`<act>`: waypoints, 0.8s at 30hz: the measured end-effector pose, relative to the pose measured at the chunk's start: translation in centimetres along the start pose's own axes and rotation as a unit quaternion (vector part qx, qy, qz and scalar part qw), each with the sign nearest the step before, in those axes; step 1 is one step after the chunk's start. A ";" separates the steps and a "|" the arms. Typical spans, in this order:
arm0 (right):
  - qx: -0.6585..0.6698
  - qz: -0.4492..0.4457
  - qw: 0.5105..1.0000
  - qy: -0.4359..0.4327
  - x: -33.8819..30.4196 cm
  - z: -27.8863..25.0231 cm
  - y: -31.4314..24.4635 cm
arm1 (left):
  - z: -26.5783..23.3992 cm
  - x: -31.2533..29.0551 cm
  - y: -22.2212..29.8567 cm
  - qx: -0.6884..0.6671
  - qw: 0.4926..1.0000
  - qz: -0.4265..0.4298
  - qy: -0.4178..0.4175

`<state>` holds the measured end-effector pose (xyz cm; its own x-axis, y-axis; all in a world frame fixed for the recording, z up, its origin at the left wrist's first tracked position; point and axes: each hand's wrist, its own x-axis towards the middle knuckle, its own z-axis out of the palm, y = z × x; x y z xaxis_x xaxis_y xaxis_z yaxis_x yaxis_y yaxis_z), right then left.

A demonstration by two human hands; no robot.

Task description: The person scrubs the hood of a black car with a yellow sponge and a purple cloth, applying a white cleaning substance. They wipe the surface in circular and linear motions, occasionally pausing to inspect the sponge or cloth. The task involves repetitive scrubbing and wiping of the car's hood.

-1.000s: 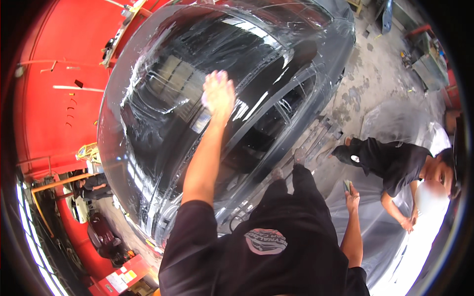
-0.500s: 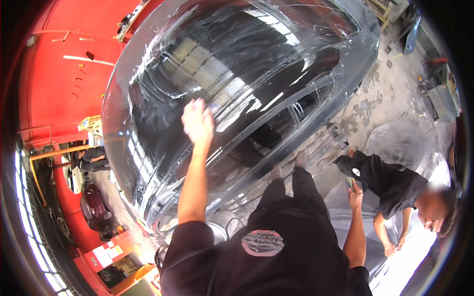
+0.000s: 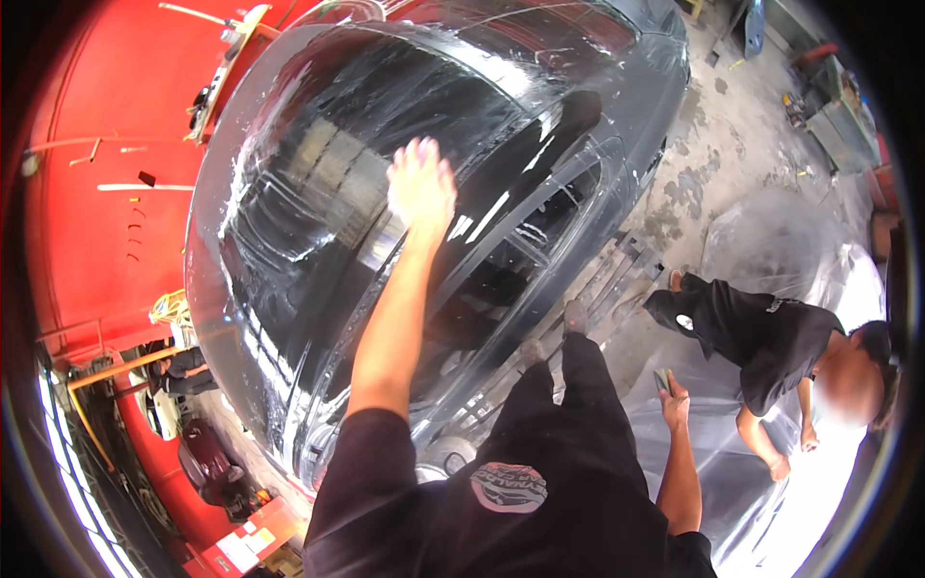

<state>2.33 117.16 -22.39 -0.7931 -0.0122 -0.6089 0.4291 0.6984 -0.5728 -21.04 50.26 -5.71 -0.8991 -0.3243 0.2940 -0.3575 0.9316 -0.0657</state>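
Observation:
My left hand (image 3: 422, 188) lies over the glossy dark upper surface of a car (image 3: 328, 87), near the line above the side windows. Its fingers stretch forward, slightly spread, and the palm is turned down; anything under it is hidden. Whitish streaks and smears (image 3: 279, 222) mark the car's surface around its edges. Lower down at my right side, my right hand (image 3: 677, 405) is closed around a small flat greenish-grey pad (image 3: 664, 381), whose end sticks up past the fingers. That hand is away from the car.
Right of me a co-worker (image 3: 771, 332) in dark clothes bends over clear plastic sheeting (image 3: 713, 453). A grey metal cabinet (image 3: 843, 125) stands at the far right. Along the left runs a red wall (image 3: 87, 222); another person (image 3: 183, 373) is near a yellow-orange bar (image 3: 125, 366).
My left hand has slid forward and a little right over the car. My right hand has moved slightly left, still holding the pad. The view has shifted, and the co-worker's hands have moved.

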 end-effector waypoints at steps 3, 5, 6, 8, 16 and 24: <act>0.016 0.023 1.000 -0.005 -1.6 -1.8 -0.3 | 2.7 6.2 5.5 0.024 0.997 0.068 -0.020; 0.062 0.041 0.997 0.009 -2.7 -2.3 2.9 | 0.6 10.6 11.4 -0.009 0.975 0.083 -0.204; 0.041 0.043 0.998 -0.009 -2.1 -2.2 1.7 | 2.9 11.1 11.2 -0.013 0.985 0.067 -0.160; -0.012 0.075 0.997 -0.019 -3.5 -3.8 0.0 | 5.6 11.7 12.3 -0.062 0.986 0.070 -0.137; -0.043 0.023 0.998 -0.033 -0.3 -3.9 2.4 | 1.2 0.5 2.9 -0.110 0.994 -0.008 0.021; -0.089 -0.163 0.981 -0.054 5.4 -1.1 -9.2 | -7.3 -18.3 -12.9 -0.024 0.986 -0.164 0.025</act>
<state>-6.37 111.40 -19.80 -0.8211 -0.3249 -0.4693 0.0696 0.7591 -0.6472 1.85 45.36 -3.28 -0.7239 -0.6014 0.3380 -0.6131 0.7855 0.0846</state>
